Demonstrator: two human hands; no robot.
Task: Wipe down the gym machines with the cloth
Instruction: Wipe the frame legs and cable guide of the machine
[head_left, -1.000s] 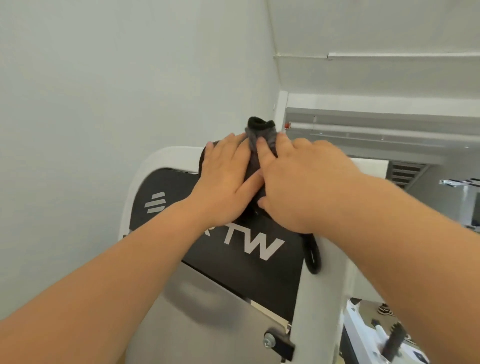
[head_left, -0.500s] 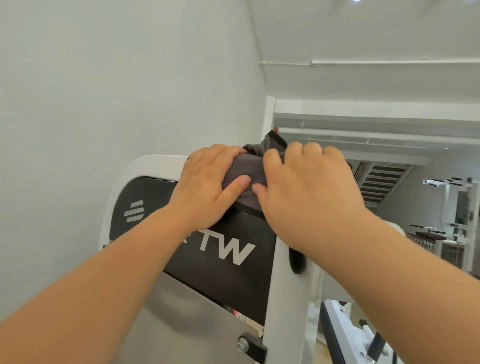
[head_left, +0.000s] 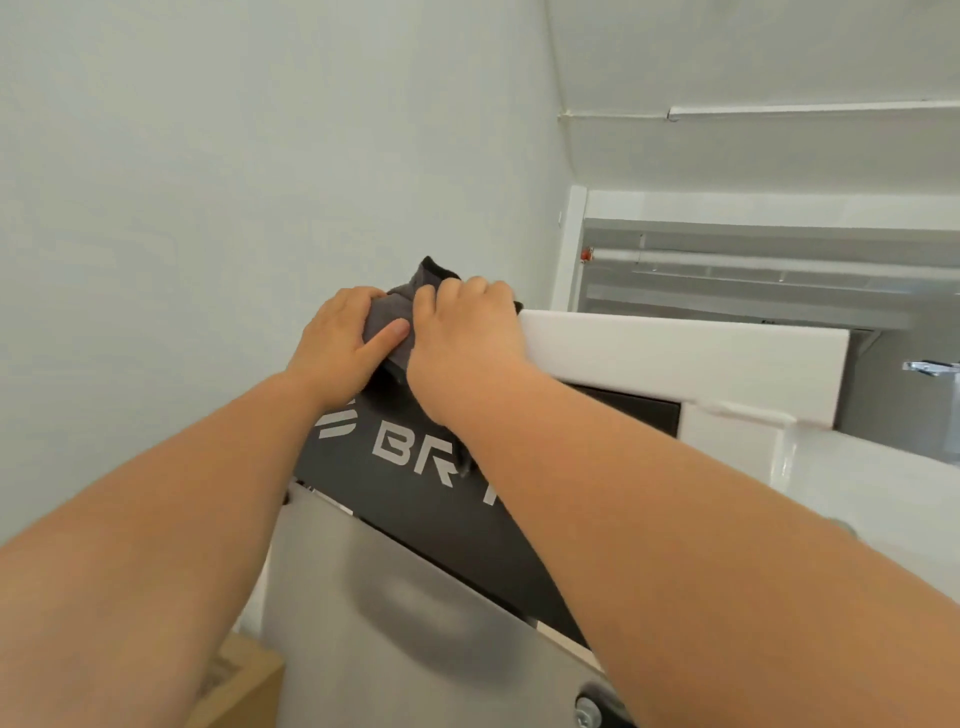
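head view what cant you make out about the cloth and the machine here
Head view only:
- cloth: mostly covered by the left hand and right hand.
- black panel lettering: the right forearm hides everything after "BR".
- machine: top edge under the cloth hidden by both hands.
- cardboard box: cut off by the bottom edge, blurred.

Scene is bright & even, soft diffuse light, source prob. off to the right, though that's not certain. Pale wall shows no hard shadows. A soft, smeared shadow lies on the grey machine panel. White frame is nearly blown out, w/ a glossy glare patch toward its lower right. Dark cloth keeps little fold detail. Wide-angle bend stretches the forearms at the bottom edge. Lower corners go soft, and the cardboard box is blurred.
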